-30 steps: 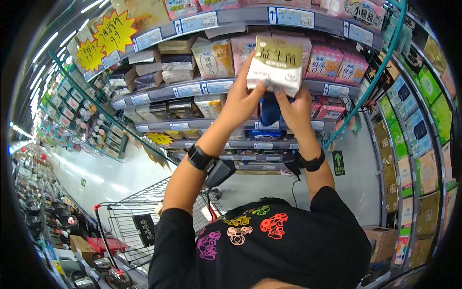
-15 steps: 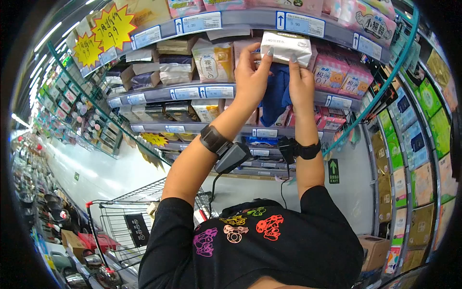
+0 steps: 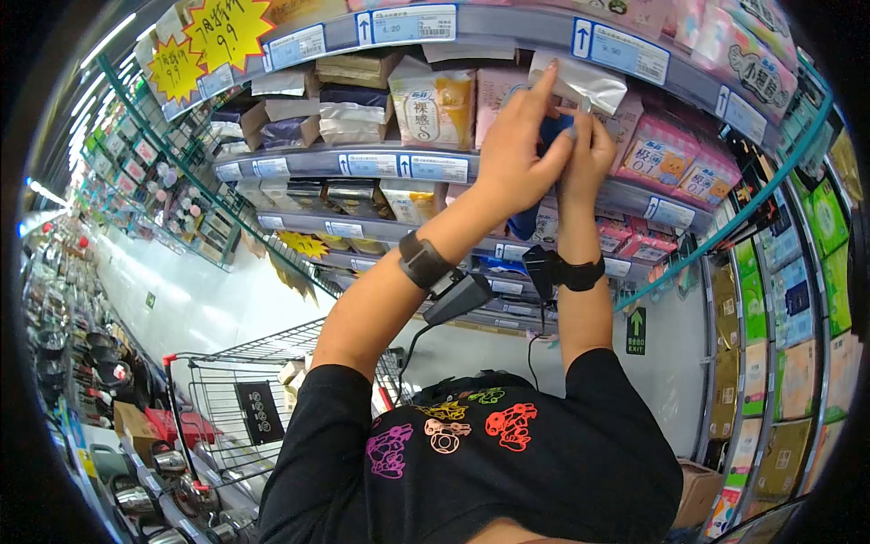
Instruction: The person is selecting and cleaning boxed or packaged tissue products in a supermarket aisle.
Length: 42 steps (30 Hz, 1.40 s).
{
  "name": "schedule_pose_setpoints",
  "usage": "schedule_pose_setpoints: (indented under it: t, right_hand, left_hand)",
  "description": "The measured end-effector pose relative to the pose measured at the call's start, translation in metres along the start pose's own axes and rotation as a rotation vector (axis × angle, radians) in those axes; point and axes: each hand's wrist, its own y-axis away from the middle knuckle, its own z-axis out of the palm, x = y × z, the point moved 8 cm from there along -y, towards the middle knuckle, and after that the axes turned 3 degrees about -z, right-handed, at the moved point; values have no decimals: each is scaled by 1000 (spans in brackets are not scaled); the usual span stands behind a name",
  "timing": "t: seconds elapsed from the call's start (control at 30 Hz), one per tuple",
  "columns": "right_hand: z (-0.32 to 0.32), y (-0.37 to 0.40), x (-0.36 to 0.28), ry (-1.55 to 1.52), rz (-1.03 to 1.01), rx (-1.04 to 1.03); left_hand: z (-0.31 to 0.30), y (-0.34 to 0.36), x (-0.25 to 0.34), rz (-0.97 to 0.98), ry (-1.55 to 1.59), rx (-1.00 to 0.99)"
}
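Observation:
A white soft package [image 3: 591, 83] is tilted at the front of the upper shelf, just under the price rail. My right hand [image 3: 587, 156] is closed, its fingertips pinching the package's lower edge. Beside it, my left hand [image 3: 524, 150] has its index finger stretched up against the package's left end and its thumb reaching toward my right hand. A dark blue cloth [image 3: 523, 224] shows between the left thumb and index finger and hangs below that hand; the left fingers behind it are partly hidden. Both wrists wear black straps with grey-black devices.
Shelves hold a white-and-yellow pack [image 3: 431, 106], dark wrapped packs [image 3: 355, 115] and pink packs [image 3: 657, 150]. A price rail [image 3: 507, 34] runs just above my hands. A wire shopping cart [image 3: 258, 412] stands at lower left. Green and tan packs [image 3: 797, 363] line the right-hand shelf.
The package has tilted, its printed face turning out of sight. My left hand has moved across toward the right hand, and the cloth now shows between them. The view has shifted slightly.

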Motion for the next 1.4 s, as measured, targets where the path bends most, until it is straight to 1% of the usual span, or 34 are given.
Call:
schedule_pose_setpoints:
  t: [0.07, 0.1, 0.2, 0.23, 0.3, 0.4, 0.47, 0.57, 0.6, 0.63, 0.73, 0.77, 0.8, 0.87, 0.93, 0.97, 1.0, 1.03, 1.07, 1.13, 1.17, 1.23, 1.27, 1.3, 1.33, 1.37, 1.4]
  right_hand:
    - [-1, 9, -12, 144, -144, 39]
    - [1, 12, -21, 178, -324, 75]
    - [-1, 26, -29, 174, -471, 132]
    - [1, 26, -27, 157, -486, 100]
    - [2, 24, -29, 164, -420, 57]
    - [6, 21, -33, 201, -410, 9]
    - [8, 19, -35, 225, -417, 14]
    - [9, 16, -27, 302, -295, -58]
    - [11, 15, -23, 325, -249, -86]
    - [14, 13, -31, 338, -322, -96]
    - [17, 12, -26, 283, -227, -127]
    - [18, 14, -31, 305, -352, -98]
    - [17, 16, -31, 287, -388, -100]
    - [15, 22, -33, 243, -411, -114]
    - [9, 35, -23, 221, -392, -126]
    - [2, 42, -14, 234, -390, -140]
    - [-3, 53, -13, 304, -473, -138]
    - [-9, 65, -13, 374, -557, -130]
    - [-9, 80, -19, 479, -700, -114]
    - [5, 116, -34, 305, -827, -98]
    - [17, 133, -33, 264, -745, -152]
    - [53, 174, -18, 284, -520, -473]
    - [59, 214, -6, 206, -631, -329]
    - [83, 244, -6, 140, -607, -463]
    - [105, 278, 2, 11, -535, -607]
    - [131, 309, 0, -97, -422, -781]
    - [152, 342, 0, -189, -355, -910]
  left_hand:
    - [1, 1, 10, 99, -162, 51]
    - [4, 1, 10, 17, -176, -41]
    - [3, 4, 1, 15, -175, -38]
    - [4, 3, -2, 4, -169, -57]
    - [5, 1, -5, -19, -159, -90]
    - [6, 1, -5, -30, -184, -96]
    - [5, 1, -5, -36, -209, -86]
    - [4, -2, -9, -55, -194, -54]
    - [4, -3, -11, -72, -208, -74]
    - [4, -4, -13, -88, -222, -94]
    - [-1, -6, -13, -97, -203, -102]
    - [-2, -4, -11, -84, -206, -105]
    - [-4, -1, -9, -72, -209, -108]
    - [-9, 7, -3, -4, -177, -107]
    - [-19, 21, 4, 100, -105, -49]
    - [-23, 30, 6, 123, -105, -98]
    - [-27, 40, 6, 147, -107, -154]
    - [-35, 52, 7, 201, -96, -154]
    - [-42, 65, 7, 253, -91, -149]
    - [-58, 100, -8, 121, -121, -133]
    - [-66, 123, -20, 8, -75, -163]
    - [-87, 179, -47, -202, -120, -99]
    - [-100, 209, -60, -297, -148, -70]
    - [-121, 242, -69, -388, -203, -5]
    - [-144, 278, -75, -479, -254, 59]
    - [-164, 318, -82, -614, -272, 115]
    - [-183, 360, -86, -748, -286, 171]
